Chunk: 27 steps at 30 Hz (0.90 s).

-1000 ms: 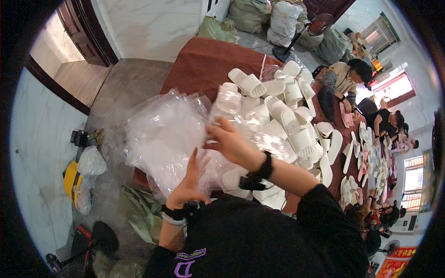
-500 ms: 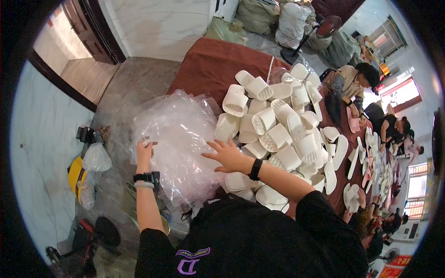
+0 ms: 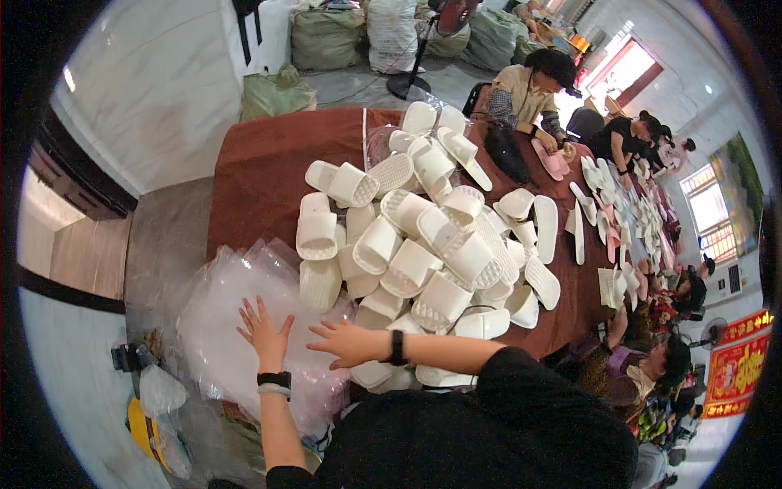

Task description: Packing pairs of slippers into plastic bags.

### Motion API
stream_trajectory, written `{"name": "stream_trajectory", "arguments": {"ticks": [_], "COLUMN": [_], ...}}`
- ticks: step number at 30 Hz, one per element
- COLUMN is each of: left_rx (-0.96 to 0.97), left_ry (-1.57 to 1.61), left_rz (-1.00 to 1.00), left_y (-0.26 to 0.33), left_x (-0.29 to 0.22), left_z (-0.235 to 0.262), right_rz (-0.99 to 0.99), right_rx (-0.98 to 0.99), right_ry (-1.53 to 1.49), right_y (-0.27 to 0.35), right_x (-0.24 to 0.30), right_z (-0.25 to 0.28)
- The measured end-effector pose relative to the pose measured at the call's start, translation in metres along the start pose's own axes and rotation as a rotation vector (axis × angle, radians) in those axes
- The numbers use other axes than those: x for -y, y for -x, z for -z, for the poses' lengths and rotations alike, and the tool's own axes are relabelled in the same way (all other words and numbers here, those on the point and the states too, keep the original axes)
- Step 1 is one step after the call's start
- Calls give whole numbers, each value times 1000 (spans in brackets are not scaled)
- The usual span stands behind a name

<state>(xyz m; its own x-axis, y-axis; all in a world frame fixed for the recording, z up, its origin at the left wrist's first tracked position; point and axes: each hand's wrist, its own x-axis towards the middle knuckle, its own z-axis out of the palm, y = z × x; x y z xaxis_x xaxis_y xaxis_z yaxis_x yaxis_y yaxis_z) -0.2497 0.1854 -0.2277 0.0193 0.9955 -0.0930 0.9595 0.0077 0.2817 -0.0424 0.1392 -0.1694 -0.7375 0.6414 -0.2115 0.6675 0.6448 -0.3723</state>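
The left hand (image 3: 265, 332) is lying with fingers spread flat on a heap of clear plastic bags (image 3: 236, 326) at the lower left of the frame, pinching nothing. The right hand (image 3: 349, 342) is resting just beside it, fingers loosely extended and open, touching the edge of the same heap where it meets the pile of white slippers (image 3: 423, 244) filling the frame's centre. Both heaps are sitting on a long table with a brown cloth (image 3: 261, 163). Other people (image 3: 529, 90) are sitting along the table's far end at upper right, among more slippers.
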Motion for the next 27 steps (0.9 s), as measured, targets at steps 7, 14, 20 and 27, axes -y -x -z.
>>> {"name": "stream_trajectory", "arguments": {"ticks": [7, 14, 20, 27], "left_rx": [0, -9, -17, -33], "left_ry": [-160, -282, -353, -344], "left_rz": [212, 152, 189, 174], "left_y": [-18, -44, -37, -43], "left_x": [-3, -21, -2, -5], "left_z": [-67, -75, -71, -76], "right_rz": [-86, -975, -1220, -1143], "right_rx": [-172, -326, -199, -437], "right_ry": [-788, -538, -729, -885], "right_y": [136, 241, 158, 151], "right_x": [-193, -503, -523, -525], "right_z": [169, 104, 51, 41]}}
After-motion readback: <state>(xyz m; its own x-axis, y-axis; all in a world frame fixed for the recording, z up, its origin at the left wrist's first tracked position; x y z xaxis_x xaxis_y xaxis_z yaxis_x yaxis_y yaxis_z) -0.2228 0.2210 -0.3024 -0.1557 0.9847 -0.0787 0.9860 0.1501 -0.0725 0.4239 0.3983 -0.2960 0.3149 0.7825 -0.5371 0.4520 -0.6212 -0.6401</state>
